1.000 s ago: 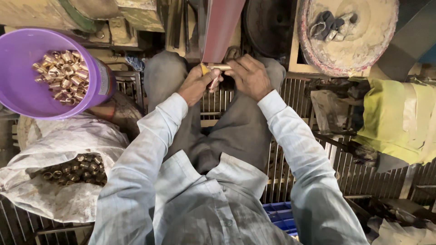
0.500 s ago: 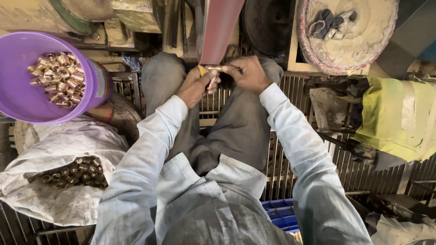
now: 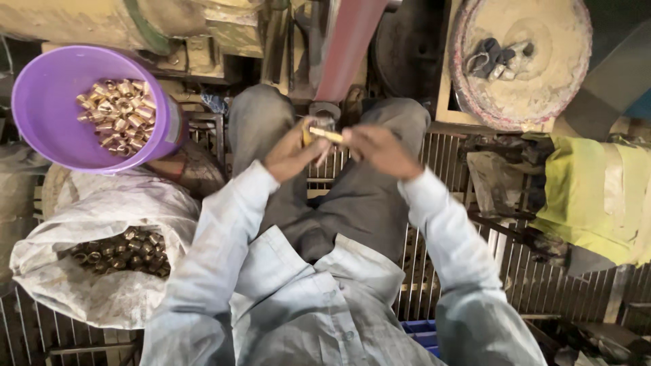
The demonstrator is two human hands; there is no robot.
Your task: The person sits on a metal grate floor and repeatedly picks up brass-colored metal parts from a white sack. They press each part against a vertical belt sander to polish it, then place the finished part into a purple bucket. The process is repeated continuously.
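Note:
Both my hands meet over my knees and hold one small brass piece (image 3: 324, 133) between them. My left hand (image 3: 293, 150) grips its left end and my right hand (image 3: 381, 149) grips its right end. The piece sits just below the lower end of a reddish sanding belt (image 3: 347, 47) that runs up and away from me. At my left, a purple plastic tub (image 3: 47, 112) holds several shiny brass fittings. Below it, an open white sack (image 3: 102, 271) holds several darker, dull fittings.
A metal grate floor (image 3: 461, 257) lies under my legs. A round dusty wheel (image 3: 522, 61) with grey rags on it stands at the upper right. A yellow-green cloth (image 3: 597, 196) lies at the right. A blue crate corner (image 3: 420, 332) shows near my right elbow.
My hands have come down and slightly toward me, away from the belt's end, still holding the brass piece. The view has shifted a little.

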